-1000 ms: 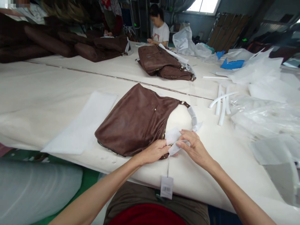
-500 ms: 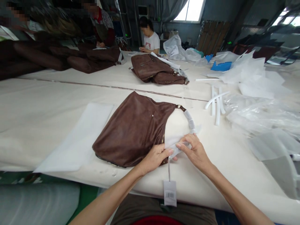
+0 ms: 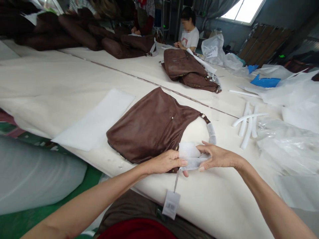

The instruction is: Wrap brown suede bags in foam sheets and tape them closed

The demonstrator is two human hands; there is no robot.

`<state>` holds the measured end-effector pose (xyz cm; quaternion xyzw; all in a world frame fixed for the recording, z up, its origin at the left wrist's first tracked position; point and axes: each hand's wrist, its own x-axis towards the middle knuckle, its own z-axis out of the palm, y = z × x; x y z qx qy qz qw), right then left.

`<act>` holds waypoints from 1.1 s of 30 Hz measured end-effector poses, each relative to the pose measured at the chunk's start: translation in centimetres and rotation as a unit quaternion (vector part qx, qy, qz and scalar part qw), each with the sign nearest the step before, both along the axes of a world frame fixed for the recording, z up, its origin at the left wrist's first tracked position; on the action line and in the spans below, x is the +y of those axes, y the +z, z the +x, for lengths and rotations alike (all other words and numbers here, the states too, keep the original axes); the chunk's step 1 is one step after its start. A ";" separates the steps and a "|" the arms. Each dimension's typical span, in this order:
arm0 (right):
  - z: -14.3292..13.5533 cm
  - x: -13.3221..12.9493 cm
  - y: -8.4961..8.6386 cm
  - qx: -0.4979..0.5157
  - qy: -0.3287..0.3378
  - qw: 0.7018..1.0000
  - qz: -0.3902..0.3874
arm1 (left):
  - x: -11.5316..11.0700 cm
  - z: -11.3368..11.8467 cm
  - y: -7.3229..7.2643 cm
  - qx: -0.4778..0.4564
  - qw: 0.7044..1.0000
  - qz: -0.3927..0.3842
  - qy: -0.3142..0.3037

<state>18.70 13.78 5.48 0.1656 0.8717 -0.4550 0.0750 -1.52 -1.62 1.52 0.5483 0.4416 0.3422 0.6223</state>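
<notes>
A brown leather handbag (image 3: 152,126) lies flat in front of me, its shoulder strap curving out to the right. White wrapping sheet (image 3: 190,151) covers the strap's near end. My left hand (image 3: 166,162) pinches that wrapped strap close to the bag, fingers passing underneath. Curled around the same wrapping a little farther right is my right hand (image 3: 214,156), thumb below and fingertips above. Beyond it the strap's upper stretch (image 3: 211,132) is also covered in white. A tag with a barcode (image 3: 171,204) dangles on a cord below my left hand.
Left of the bag lies a white foam sheet (image 3: 96,121). Several white foam tubes (image 3: 246,124) and crumpled clear plastic (image 3: 286,146) are on the right. Another brown bag (image 3: 189,71) sits across the table seam, near a seated co-worker (image 3: 189,35). More brown bags (image 3: 117,46) are piled far left.
My view has turned, so the scene appears tilted. The right hand has shifted along the wrapping and its fingers have spread wider around it. The left hand keeps its pinch.
</notes>
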 end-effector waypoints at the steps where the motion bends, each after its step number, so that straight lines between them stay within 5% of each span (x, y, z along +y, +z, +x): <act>1: -0.2 0.1 0.0 -0.014 -0.001 0.997 -0.069 | 0.0 0.1 0.2 -0.002 1.000 -0.003 0.003; 3: -0.4 0.0 -0.1 -0.038 -0.027 0.977 -0.208 | -0.1 0.1 0.4 0.000 1.000 -0.006 0.005; 6: 0.0 -0.5 -0.3 0.005 -0.106 0.962 -0.250 | 0.1 0.1 0.5 -0.017 1.000 -0.011 0.008; 9: 0.8 -1.2 -0.4 0.051 -0.111 0.980 -0.159 | 0.4 0.0 0.5 -0.050 0.998 -0.028 0.015; 14: 2.0 -1.6 -1.1 0.124 0.045 0.991 -0.015 | 0.6 -0.1 0.7 -0.077 0.995 -0.060 0.024; 18: 2.6 -1.8 -1.5 0.125 0.102 0.982 0.097 | 0.8 -0.3 0.3 -0.109 0.990 -0.095 0.005; 27: 2.5 -2.8 -1.2 0.158 0.111 0.942 0.276 | 0.9 -0.8 -0.4 -0.220 0.969 -0.109 0.020; 33: 2.9 -3.1 -1.6 0.107 0.091 0.946 0.291 | 0.6 -0.3 -0.6 -0.108 0.990 -0.083 0.024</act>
